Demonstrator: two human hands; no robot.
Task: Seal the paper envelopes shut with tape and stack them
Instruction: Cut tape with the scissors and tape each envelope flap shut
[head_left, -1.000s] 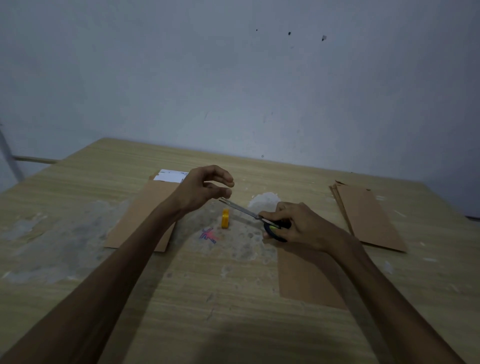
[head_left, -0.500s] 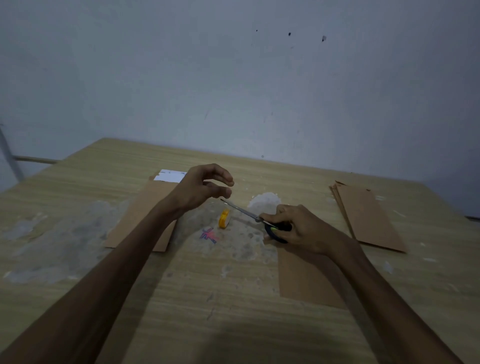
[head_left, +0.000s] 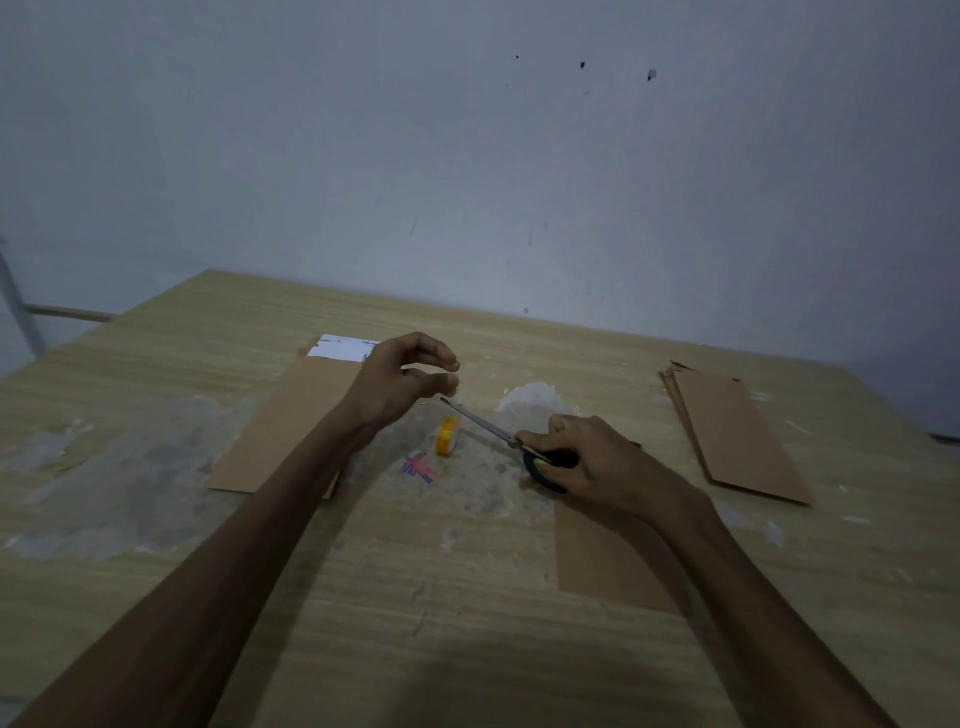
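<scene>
Two bare forearms reach in from the near edge over a pale wood-grain tabletop (head_left: 467, 649). Nearest lies a single brown envelope (head_left: 602, 561), flat, partly under the right forearm. Above its far end the right hand (head_left: 597, 462) has its grip curled round the black handles of the scissors (head_left: 498, 431); the blades are drawn together and point far-left toward the left hand. Just left of the blades a small yellow tape roll (head_left: 448, 436) stands on its edge on a scuffed, whitish patch of the tabletop, with a small blue-and-pink mark (head_left: 418, 466) just nearer than it.

The left hand (head_left: 400, 384) hangs above the tabletop, thumb and fingers curled toward each other with a narrow gap between the tips; whether a strip of tape is stretched there I cannot tell, since nothing is plainly visible in that grip. The scissor tip lies just below its fingertips.

Under and left of the left wrist lies another brown envelope (head_left: 280, 426), long side running near to far, with a white piece (head_left: 340, 347) at its far end. Well to the right, near the far right corner, a stack (head_left: 737, 436) of brown envelopes lies flat, slightly fanned at its left edge. Beyond the tabletop rises a plain grey-blue wall (head_left: 467, 156) with a few dark specks.
</scene>
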